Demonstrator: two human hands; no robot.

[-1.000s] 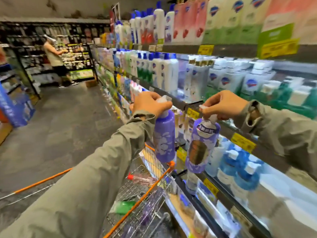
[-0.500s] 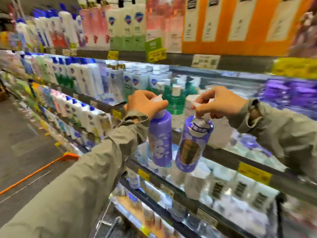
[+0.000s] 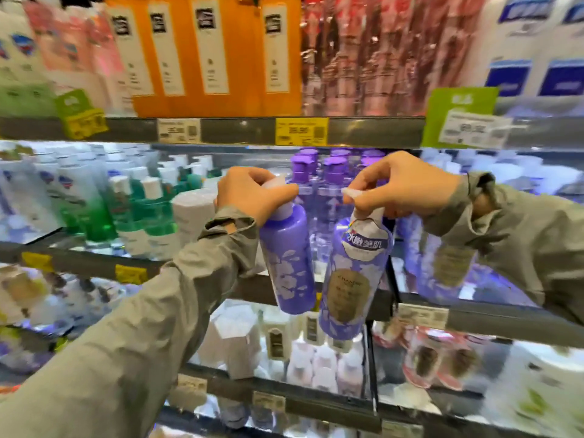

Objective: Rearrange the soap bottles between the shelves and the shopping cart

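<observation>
Two purple soap bottles with white flower prints hang by their white pump tops in front of the shelves. My left hand (image 3: 252,194) grips the top of the left purple bottle (image 3: 289,263), which shows its back. My right hand (image 3: 401,188) pinches the pump of the right purple bottle (image 3: 352,282), whose brown oval label faces me. Both bottles hang side by side, nearly touching, before the middle shelf edge (image 3: 94,263). Behind them on that shelf stand matching purple-capped bottles (image 3: 319,175). The shopping cart is out of view.
Orange refill packs (image 3: 202,55) and pink packs (image 3: 363,52) fill the top shelf. Green and white bottles (image 3: 142,210) stand at the middle left. Small white and pink bottles (image 3: 303,352) sit on the lower shelf. Yellow price tags (image 3: 301,131) line the shelf edges.
My view has swung right, away from the aisle and cart, onto the shelves. Both hands keep their bottles and now hold them in front of the purple-capped bottles.
</observation>
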